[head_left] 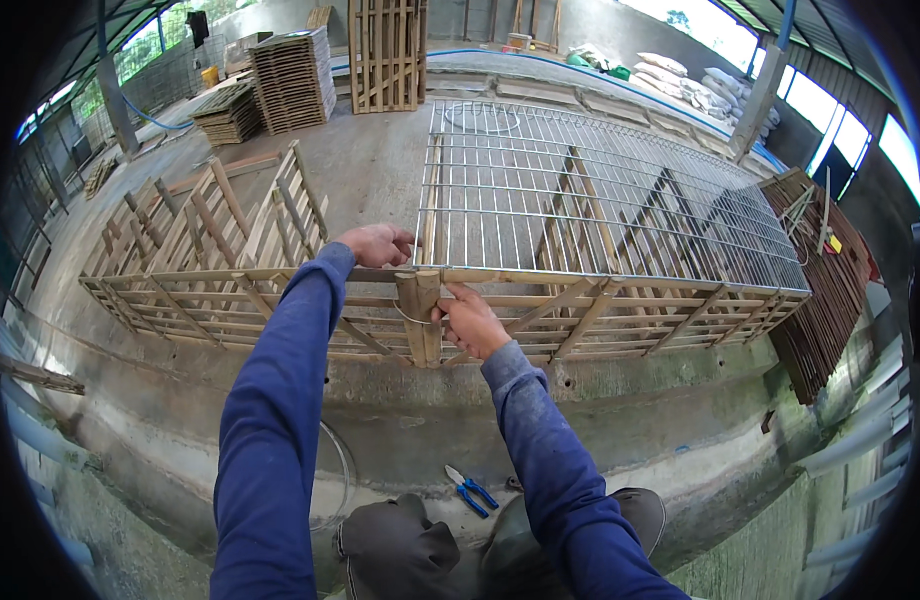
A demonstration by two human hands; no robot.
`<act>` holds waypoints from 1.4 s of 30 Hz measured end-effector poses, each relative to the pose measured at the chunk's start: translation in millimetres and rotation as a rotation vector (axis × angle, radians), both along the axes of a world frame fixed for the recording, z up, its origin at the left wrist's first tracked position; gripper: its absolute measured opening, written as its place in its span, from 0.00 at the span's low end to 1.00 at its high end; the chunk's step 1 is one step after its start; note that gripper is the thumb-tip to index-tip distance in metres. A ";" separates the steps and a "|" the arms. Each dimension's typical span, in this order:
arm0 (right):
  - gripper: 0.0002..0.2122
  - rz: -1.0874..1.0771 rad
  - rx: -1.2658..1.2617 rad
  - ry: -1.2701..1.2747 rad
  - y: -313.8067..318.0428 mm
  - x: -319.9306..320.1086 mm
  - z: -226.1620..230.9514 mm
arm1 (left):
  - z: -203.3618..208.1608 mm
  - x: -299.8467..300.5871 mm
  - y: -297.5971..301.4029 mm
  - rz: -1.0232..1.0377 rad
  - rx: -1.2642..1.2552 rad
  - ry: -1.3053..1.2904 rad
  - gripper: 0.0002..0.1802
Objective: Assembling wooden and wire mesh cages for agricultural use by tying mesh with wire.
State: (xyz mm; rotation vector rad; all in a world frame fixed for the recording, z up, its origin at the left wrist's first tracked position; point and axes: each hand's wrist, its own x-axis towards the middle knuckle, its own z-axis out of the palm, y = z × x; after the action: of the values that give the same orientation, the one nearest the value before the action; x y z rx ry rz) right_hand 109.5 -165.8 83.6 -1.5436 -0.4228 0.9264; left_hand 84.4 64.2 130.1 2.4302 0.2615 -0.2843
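Two wooden slatted frames meet end to end at a pair of upright posts (416,318). A thin wire (408,317) curves across the front of these posts. To their right, my right hand (472,322) is closed, its thumb and fingertips pinching at the wire's end. Over the top rail, just left of the joint, my left hand (377,246) is curled with its fingertips by the corner of a metal wire mesh panel (520,190); what it pinches is hidden. That mesh covers the right frame (610,300), while the left frame (195,285) has an uncovered top.
Blue-handled pliers (470,490) lie below me between my knees, with a loose wire coil (342,475) to their left. Slatted panels (292,80) are stacked at the back left. White sacks (660,75) sit at the back right, and brown slatted sheets (825,300) lean beyond the mesh.
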 end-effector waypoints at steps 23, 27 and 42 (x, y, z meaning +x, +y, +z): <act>0.18 -0.301 0.329 -0.086 8.0 -18.6 -39.9 | -1.1 1.4 6.1 -0.150 0.070 -0.253 0.06; 0.13 -0.490 0.455 -0.047 17.2 -27.7 -49.4 | 13.4 -18.2 20.2 -0.089 0.037 -0.117 0.06; 0.13 -0.526 0.465 -0.222 28.4 -32.9 -38.3 | 17.0 -18.5 3.6 -0.089 -0.193 0.079 0.10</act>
State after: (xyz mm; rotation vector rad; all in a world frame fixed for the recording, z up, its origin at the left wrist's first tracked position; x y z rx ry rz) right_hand 76.6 -137.4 45.3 -1.2355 -0.3337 0.2243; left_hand 65.9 67.8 147.1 2.2461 0.1528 -0.4263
